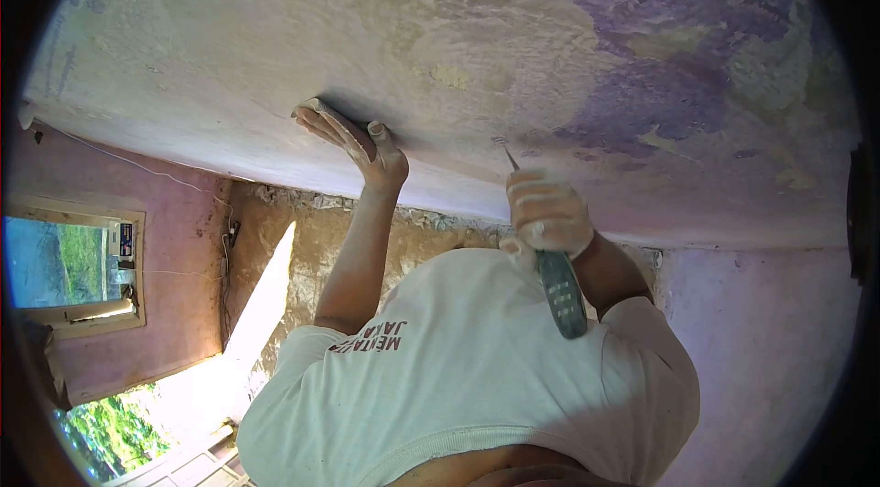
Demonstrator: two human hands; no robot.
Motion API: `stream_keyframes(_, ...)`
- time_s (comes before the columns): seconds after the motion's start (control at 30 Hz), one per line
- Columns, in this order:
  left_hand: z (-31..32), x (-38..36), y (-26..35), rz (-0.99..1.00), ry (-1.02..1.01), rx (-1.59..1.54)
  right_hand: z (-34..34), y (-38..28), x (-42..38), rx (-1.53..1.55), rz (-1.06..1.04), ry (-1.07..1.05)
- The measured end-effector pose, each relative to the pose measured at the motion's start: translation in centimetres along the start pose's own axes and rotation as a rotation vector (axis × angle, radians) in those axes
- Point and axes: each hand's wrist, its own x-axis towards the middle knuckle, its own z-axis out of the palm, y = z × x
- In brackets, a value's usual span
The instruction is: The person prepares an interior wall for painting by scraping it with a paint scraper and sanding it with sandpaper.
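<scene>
My left hand [383,164] is raised against a patchy plastered surface [440,38], its fingers stretched to the left and thumb apart. Between thumb and fingers it grips a thin brownish sheet [356,128] that looks like sandpaper, pressed flat to the plaster. My right hand [550,212] is wrapped round a scraper [561,299] with a dark green handle marked by pale spots. Its narrow metal blade, seen nearly edge-on, points up at the plaster near a small scraped mark. Both hands are dusted white.
Purple paint [660,65] remains in patches on the plaster, with rough spots around. At the left stand a window [78,258] in a pale frame and loose wires [225,249]. Behind is a brown wall [321,249]; a lilac wall [752,350] is on the right. Bright daylight enters lower left.
</scene>
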Motion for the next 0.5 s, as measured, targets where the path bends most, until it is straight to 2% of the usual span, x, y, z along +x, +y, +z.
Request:
stream_keyframes(0.1,0.0,0.0,0.0,-0.004,-0.005,-0.001,-0.1,-0.5,0.6,0.05,-0.048,-0.107)
stream_keyframes(0.23,0.0,0.1,0.2,-0.018,0.0,-0.006,0.3,1.1,0.2,0.001,0.016,0.048)
stream_keyframes(0.33,0.1,0.1,0.2,-0.018,-0.003,0.002,-0.4,-0.3,0.2,0.082,-0.006,-0.111)
stream_keyframes(0.43,-0.1,0.1,0.2,-0.007,-0.007,0.004,0.1,1.1,0.5,-0.068,-0.094,-0.018)
stream_keyframes(0.5,-0.1,0.2,0.3,0.005,-0.003,0.004,0.2,1.1,0.4,-0.023,-0.038,0.014)
